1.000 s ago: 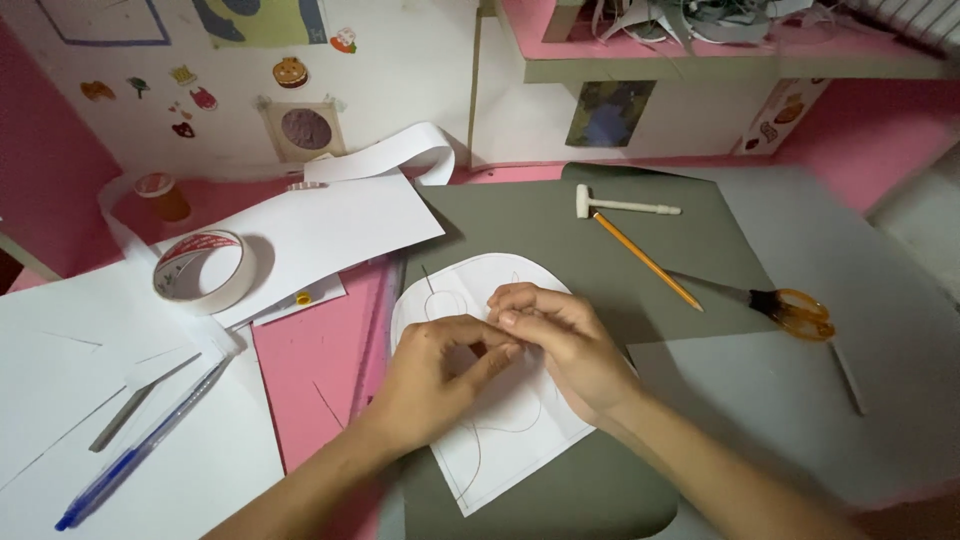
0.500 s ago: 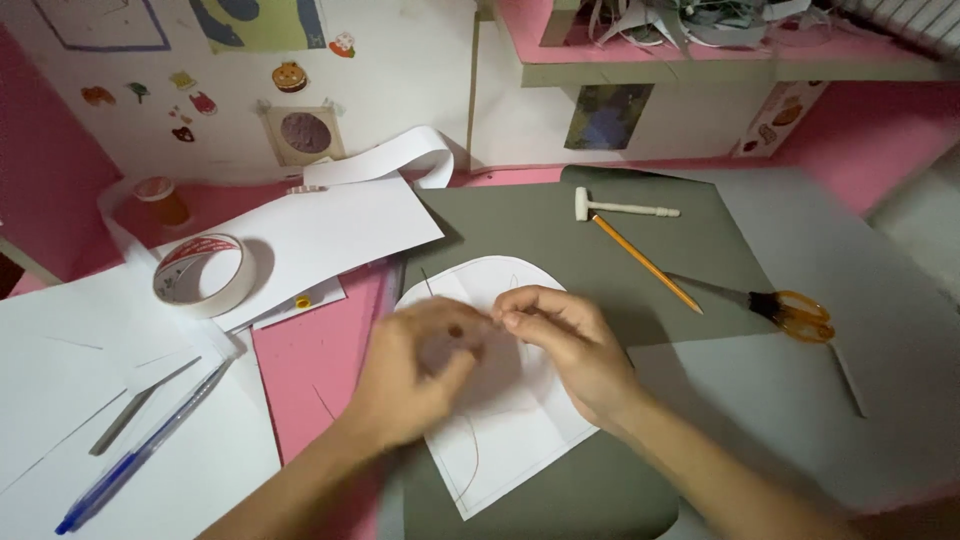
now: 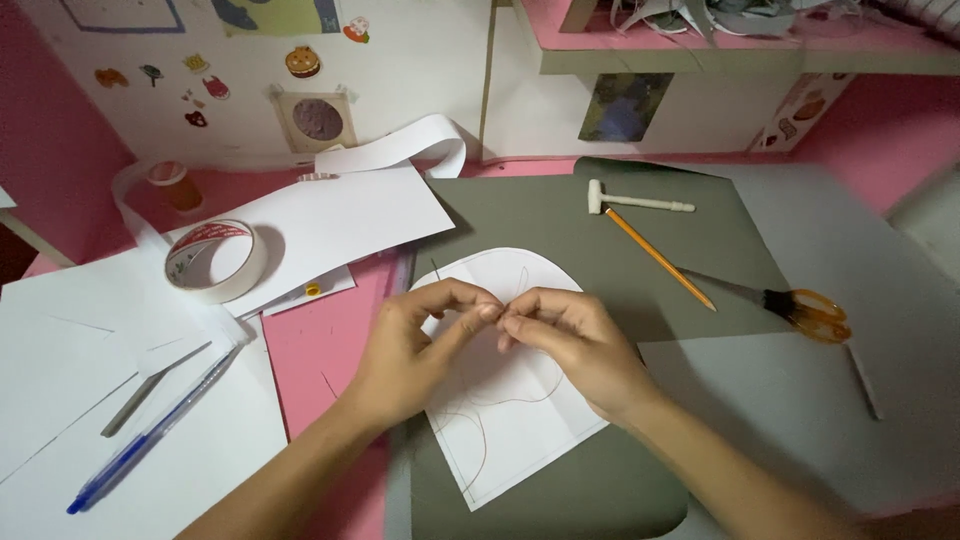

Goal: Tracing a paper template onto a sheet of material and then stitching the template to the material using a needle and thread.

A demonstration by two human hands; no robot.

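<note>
My left hand (image 3: 415, 350) and my right hand (image 3: 575, 345) meet fingertip to fingertip over a white paper piece with a rounded top (image 3: 520, 435). Both pinch a thin dark thread (image 3: 482, 450) that loops across the paper and trails toward its lower edge. A short thin dark line, perhaps a needle (image 3: 436, 268), shows just beyond my left fingers. The paper lies on a grey-green sheet (image 3: 540, 215).
A pencil (image 3: 660, 258), a small white hammer-shaped tool (image 3: 640, 203) and orange-handled scissors (image 3: 805, 310) lie to the right. At left are a tape roll (image 3: 215, 260), white sheets (image 3: 330, 225), a blue pen (image 3: 150, 435) and a curled paper strip (image 3: 400, 150).
My left hand has lifted off the paper and turned so its fingertips meet my right hand's. The thread loop now lies lower on the paper.
</note>
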